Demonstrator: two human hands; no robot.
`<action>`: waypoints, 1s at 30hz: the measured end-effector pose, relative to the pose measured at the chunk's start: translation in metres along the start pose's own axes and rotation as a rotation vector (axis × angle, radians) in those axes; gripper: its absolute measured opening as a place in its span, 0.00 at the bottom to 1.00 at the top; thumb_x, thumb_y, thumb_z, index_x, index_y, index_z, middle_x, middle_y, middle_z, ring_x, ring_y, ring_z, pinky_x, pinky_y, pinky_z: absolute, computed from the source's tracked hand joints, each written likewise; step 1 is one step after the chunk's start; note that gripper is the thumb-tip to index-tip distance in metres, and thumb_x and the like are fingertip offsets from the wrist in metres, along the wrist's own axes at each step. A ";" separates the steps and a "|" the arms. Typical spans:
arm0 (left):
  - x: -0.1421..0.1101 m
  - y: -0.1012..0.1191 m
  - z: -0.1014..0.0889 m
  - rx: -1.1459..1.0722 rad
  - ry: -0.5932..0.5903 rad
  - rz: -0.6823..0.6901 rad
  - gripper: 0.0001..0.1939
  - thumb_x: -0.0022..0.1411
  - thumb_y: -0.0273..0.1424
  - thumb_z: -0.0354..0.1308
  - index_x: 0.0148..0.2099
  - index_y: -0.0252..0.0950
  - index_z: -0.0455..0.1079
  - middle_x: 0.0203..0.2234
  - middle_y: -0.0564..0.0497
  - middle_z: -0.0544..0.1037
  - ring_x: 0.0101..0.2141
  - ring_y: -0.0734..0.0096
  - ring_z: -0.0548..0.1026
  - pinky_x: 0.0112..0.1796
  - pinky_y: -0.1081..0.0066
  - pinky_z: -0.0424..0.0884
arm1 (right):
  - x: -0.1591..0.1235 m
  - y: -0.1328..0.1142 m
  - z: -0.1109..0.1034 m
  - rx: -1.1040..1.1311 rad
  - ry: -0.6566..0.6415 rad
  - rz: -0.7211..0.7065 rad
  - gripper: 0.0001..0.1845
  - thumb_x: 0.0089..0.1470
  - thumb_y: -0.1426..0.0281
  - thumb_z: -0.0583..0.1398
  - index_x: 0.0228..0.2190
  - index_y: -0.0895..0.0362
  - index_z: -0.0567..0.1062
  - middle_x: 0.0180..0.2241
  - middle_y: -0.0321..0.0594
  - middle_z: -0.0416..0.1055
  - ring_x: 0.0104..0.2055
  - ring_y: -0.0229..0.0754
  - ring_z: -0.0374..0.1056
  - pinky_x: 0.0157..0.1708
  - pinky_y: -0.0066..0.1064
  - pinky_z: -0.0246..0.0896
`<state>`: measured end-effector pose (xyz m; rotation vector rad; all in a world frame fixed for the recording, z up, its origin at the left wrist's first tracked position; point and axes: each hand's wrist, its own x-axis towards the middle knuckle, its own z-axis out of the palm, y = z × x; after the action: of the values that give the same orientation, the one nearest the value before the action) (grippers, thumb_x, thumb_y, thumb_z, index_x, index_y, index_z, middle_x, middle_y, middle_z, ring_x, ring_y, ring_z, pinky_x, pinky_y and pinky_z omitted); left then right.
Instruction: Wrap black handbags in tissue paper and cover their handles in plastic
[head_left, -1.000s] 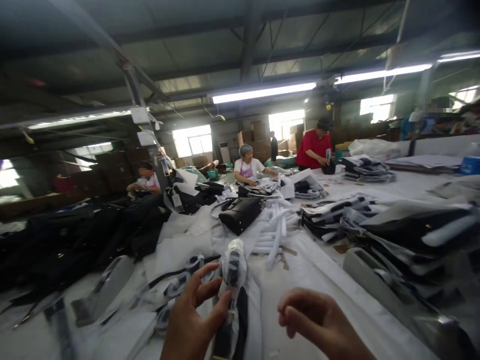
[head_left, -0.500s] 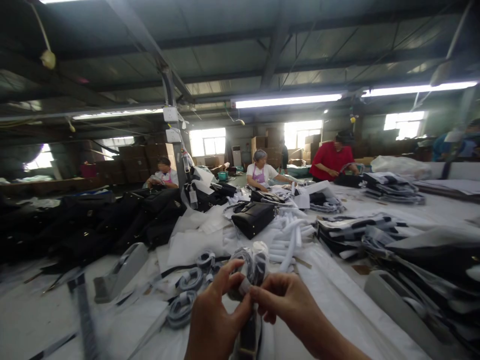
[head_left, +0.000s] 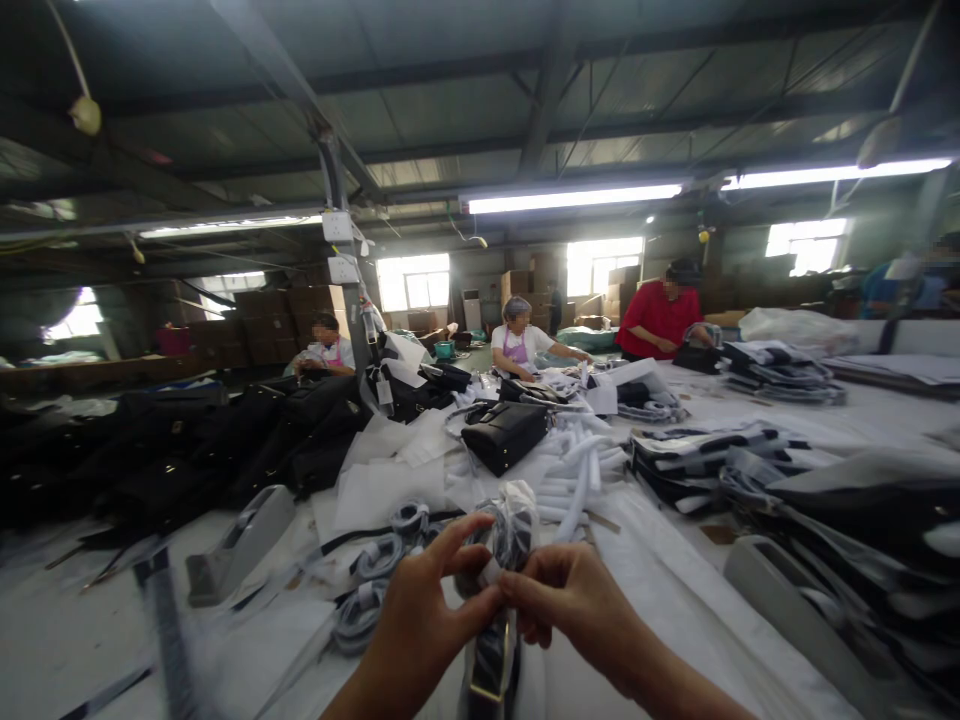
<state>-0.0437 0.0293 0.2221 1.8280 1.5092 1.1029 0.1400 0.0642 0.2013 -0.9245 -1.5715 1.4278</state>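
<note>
A black strap (head_left: 516, 530), coiled and covered in clear film, stands up in front of me. Its lower end, with a gold-coloured buckle (head_left: 489, 690), hangs down between my wrists. My left hand (head_left: 424, 605) curls its thumb and index finger around the coil's near side. A small white piece of tape (head_left: 490, 572) lies against the coil, and my right hand (head_left: 574, 598) pinches its edge between thumb and fingertips. Close by on the left, several wrapped strap coils (head_left: 362, 612) lie on the table.
A grey tape dispenser (head_left: 244, 540) stands at left, another (head_left: 784, 620) at right. Beyond the coils are a black handbag (head_left: 506, 437) and white foam tubes (head_left: 574, 470). Black bags (head_left: 247, 435) are heaped at left; wrapped stacks (head_left: 712, 460) lie at right. Several co-workers are across the table.
The strap's lower end has turned so its buckle shows more plainly below my hands. My left forearm has shifted slightly left; both hands keep their grip at the coil.
</note>
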 end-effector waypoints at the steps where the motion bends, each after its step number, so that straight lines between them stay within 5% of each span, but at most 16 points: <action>1: 0.001 -0.001 0.000 0.006 -0.007 0.009 0.30 0.53 0.34 0.66 0.58 0.53 0.66 0.40 0.58 0.83 0.48 0.65 0.79 0.48 0.73 0.70 | 0.000 0.000 0.000 -0.028 0.001 -0.013 0.24 0.49 0.52 0.67 0.19 0.62 0.77 0.16 0.39 0.73 0.16 0.34 0.64 0.17 0.23 0.55; 15: 0.009 -0.012 0.004 -0.192 -0.090 -0.040 0.32 0.50 0.29 0.66 0.58 0.48 0.69 0.43 0.55 0.82 0.50 0.63 0.77 0.47 0.70 0.72 | -0.004 -0.002 -0.001 -0.160 0.048 -0.034 0.20 0.52 0.59 0.64 0.18 0.61 0.75 0.16 0.39 0.72 0.16 0.34 0.63 0.15 0.21 0.53; 24: 0.007 -0.020 0.008 -0.296 -0.018 -0.072 0.32 0.46 0.34 0.70 0.56 0.42 0.71 0.40 0.50 0.84 0.49 0.57 0.78 0.47 0.67 0.73 | -0.003 0.000 0.006 -0.171 0.098 -0.073 0.16 0.53 0.64 0.63 0.18 0.60 0.73 0.14 0.35 0.69 0.16 0.32 0.61 0.16 0.21 0.50; 30: 0.007 -0.022 0.007 -0.379 -0.059 -0.065 0.33 0.49 0.42 0.70 0.56 0.38 0.70 0.40 0.44 0.83 0.45 0.54 0.80 0.46 0.64 0.74 | -0.003 -0.006 0.007 -0.089 0.035 -0.087 0.17 0.54 0.64 0.62 0.18 0.61 0.75 0.17 0.36 0.71 0.18 0.33 0.64 0.19 0.22 0.57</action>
<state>-0.0495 0.0424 0.2026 1.5273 1.2182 1.1983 0.1347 0.0578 0.2069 -0.9165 -1.6408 1.2836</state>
